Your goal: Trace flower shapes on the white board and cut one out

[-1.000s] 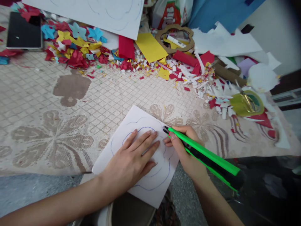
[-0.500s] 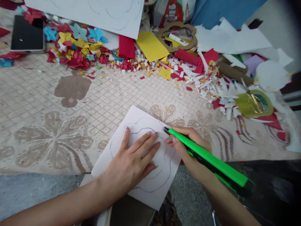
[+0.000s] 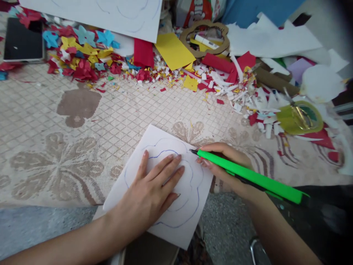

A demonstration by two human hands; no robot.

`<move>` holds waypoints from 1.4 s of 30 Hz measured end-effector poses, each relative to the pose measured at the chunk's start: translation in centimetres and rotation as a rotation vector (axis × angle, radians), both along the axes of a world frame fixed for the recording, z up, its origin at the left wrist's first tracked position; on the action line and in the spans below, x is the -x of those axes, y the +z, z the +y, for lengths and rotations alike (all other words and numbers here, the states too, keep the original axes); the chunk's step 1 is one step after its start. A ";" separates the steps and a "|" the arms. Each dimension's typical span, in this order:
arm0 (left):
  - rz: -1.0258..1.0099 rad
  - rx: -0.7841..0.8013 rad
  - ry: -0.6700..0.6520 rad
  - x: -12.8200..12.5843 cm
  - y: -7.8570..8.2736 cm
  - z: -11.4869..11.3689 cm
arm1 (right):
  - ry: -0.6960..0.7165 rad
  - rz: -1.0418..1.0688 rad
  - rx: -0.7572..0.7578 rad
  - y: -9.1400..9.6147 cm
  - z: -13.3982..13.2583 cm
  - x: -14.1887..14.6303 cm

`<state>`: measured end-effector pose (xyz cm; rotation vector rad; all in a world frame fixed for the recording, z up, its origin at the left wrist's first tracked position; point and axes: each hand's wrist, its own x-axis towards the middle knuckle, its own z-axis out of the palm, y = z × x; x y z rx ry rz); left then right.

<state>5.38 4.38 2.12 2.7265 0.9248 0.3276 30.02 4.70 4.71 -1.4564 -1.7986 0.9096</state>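
A white sheet (image 3: 190,206) with a flower outline drawn in blue lies at the table's near edge, partly overhanging it. My left hand (image 3: 153,191) rests flat on the sheet, fingers spread, pressing it down. My right hand (image 3: 228,167) is closed round a bright green utility knife (image 3: 253,177). The knife's dark tip touches the sheet's upper right part beside the blue line.
The patterned tablecloth (image 3: 68,147) covers the table. Coloured paper scraps and cut flowers (image 3: 79,48) pile at the back, with a phone (image 3: 23,35) at far left, a cardboard flower ring (image 3: 204,36) holding a marker, a roll of yellow tape (image 3: 300,119) at right, and a large white sheet (image 3: 110,14).
The knife has tilted flatter and its handle swung right. My left hand's fingers spread a little on the sheet. The view shifted slightly.
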 end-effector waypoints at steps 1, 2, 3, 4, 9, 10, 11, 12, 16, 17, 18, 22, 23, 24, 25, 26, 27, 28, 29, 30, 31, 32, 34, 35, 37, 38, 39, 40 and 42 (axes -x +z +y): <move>0.006 0.009 -0.003 0.1 0.1 0.1 | 0.038 0.023 0.011 -0.4 0.3 -0.5; 0.011 0.017 -0.006 0.2 0.2 0.2 | 0.067 0.044 0.017 -0.7 0.6 -0.8; 0.015 0.024 -0.009 0.2 0.3 0.3 | 0.092 0.060 0.026 -0.9 0.8 -1.1; 0.021 0.029 -0.014 0.3 0.4 0.5 | 0.114 0.069 0.036 -1.1 0.9 -1.3; -0.010 0.012 -0.088 0.5 0.9 1.8 | 0.121 0.085 0.069 -0.9 1.1 -1.4; -0.018 0.003 -0.104 0.5 1.0 2.0 | 0.115 0.086 0.067 -0.8 1.2 -1.3; -0.022 -0.006 -0.118 0.6 1.1 2.2 | 0.112 0.083 0.066 -0.8 1.2 -1.3; -0.021 -0.014 -0.132 0.7 1.2 2.4 | 0.114 0.080 0.062 -0.8 1.2 -1.3; -0.048 -0.030 -0.212 1.0 1.3 3.7 | 0.147 0.058 0.069 -0.5 1.5 -1.4; -0.060 -0.024 -0.244 1.1 1.3 4.2 | 0.162 0.054 0.078 -0.4 1.6 -1.5; -0.069 -0.012 -0.280 1.3 1.3 4.6 | 0.178 0.052 0.088 -0.3 1.8 -1.6; -0.067 0.056 -0.392 1.9 0.7 6.2 | 0.232 0.066 0.119 -0.4 2.4 -2.1; -0.062 0.067 -0.399 2.0 0.6 6.4 | 0.242 0.085 0.132 -0.5 2.5 -2.3; -0.057 0.074 -0.400 2.2 0.4 6.4 | 0.247 0.110 0.147 -0.6 2.6 -2.4; -0.054 0.075 -0.396 2.2 0.2 6.4 | 0.255 0.136 0.161 -0.7 2.8 -2.5; -0.058 0.069 -0.390 2.3 0.1 6.2 | 0.265 0.157 0.172 -0.8 3.0 -2.5; -0.063 0.062 -0.381 2.3 0.0 6.1 | 0.275 0.164 0.174 -0.8 3.2 -2.6; -0.068 0.053 -0.368 2.4 -0.1 5.8 | 0.292 0.156 0.166 -0.7 3.6 -2.5; -0.076 0.044 -0.350 2.3 -0.1 5.6 | 0.319 0.139 0.143 -0.6 4.0 -2.4; -0.086 0.034 -0.324 2.3 -0.1 5.3 | 0.345 0.112 0.127 -0.4 4.5 -2.3; -0.095 0.024 -0.290 2.3 -0.1 4.9 | 0.373 0.090 0.113 -0.2 5.1 -2.1; -0.105 0.014 -0.247 2.2 -0.1 4.6 | 0.400 0.075 0.100 0.1 5.8 -1.9; -0.134 -0.008 -0.154 2.1 0.0 4.0 | 0.445 0.077 0.115 0.5 7.5 -1.3; -0.149 -0.015 -0.112 2.1 0.1 3.7 | 0.470 0.083 0.125 0.7 8.3 -0.9; -0.174 -0.017 -0.057 2.3 0.3 3.4 | 0.497 0.098 0.150 0.9 10.0 -0.2; -0.179 -0.008 -0.049 2.4 0.4 3.4 | 0.514 0.094 0.174 1.0 10.8 0.2; -0.178 0.006 -0.053 2.6 0.6 3.5 | 0.537 0.086 0.193 1.0 11.5 0.5; -0.173 0.020 -0.071 2.7 0.7 3.8 | 0.567 0.076 0.214 1.0 12.1 0.8; -0.158 0.046 -0.160 3.2 0.9 4.6 | 0.632 0.063 0.244 0.9 13.0 1.1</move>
